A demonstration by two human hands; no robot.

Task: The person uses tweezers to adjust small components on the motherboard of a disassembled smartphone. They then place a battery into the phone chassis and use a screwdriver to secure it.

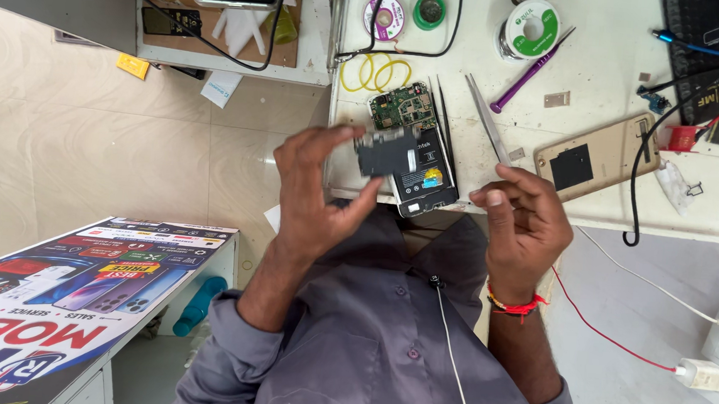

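Observation:
My left hand (pixel 314 195) pinches a dark grey flat cover piece (pixel 383 151) between fingers and thumb, lifted just above an opened phone (pixel 418 168). The phone lies on the white bench (pixel 601 67), showing a green circuit board at its far end and a black battery with a label. My right hand (pixel 520 220), with a red thread on the wrist, hovers at the bench's near edge to the right of the phone. Its fingers are loosely curled with nothing visible in them. Silver tweezers (pixel 485 118) lie just beyond its fingertips.
A gold phone back cover (pixel 599 154), a purple screwdriver (pixel 530 71), solder spools (pixel 530 28), yellow wire loops (pixel 376 71) and black cables lie on the bench. White chargers (pixel 702 374) sit at right. A low counter with a colourful poster (pixel 79 293) stands at left.

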